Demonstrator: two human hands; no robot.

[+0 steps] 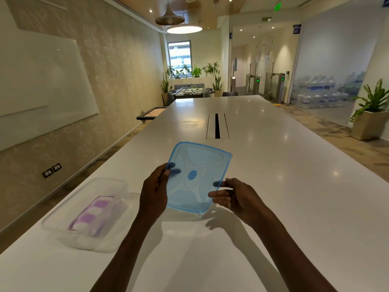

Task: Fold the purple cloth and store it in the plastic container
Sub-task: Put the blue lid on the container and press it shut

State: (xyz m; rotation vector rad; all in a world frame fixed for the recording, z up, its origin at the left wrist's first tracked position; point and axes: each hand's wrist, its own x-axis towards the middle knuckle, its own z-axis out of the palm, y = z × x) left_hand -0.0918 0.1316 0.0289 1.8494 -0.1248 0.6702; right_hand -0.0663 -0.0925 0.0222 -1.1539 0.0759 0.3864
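Observation:
The purple and white cloth [91, 216] lies folded inside a clear plastic container [63, 209] on the white table, at my near left. Both hands hold a translucent blue lid [197, 175] tilted above the table in front of me. My left hand [153, 190] grips the lid's left edge, with fingertips showing through the plastic. My right hand [231, 196] pinches the lid's lower right edge. The lid is apart from the container, to its right.
The long white table [273, 186] stretches away, with a cable slot [217, 126] in its middle. A whiteboard hangs on the left wall. A planter [370, 121] stands on the floor at the right.

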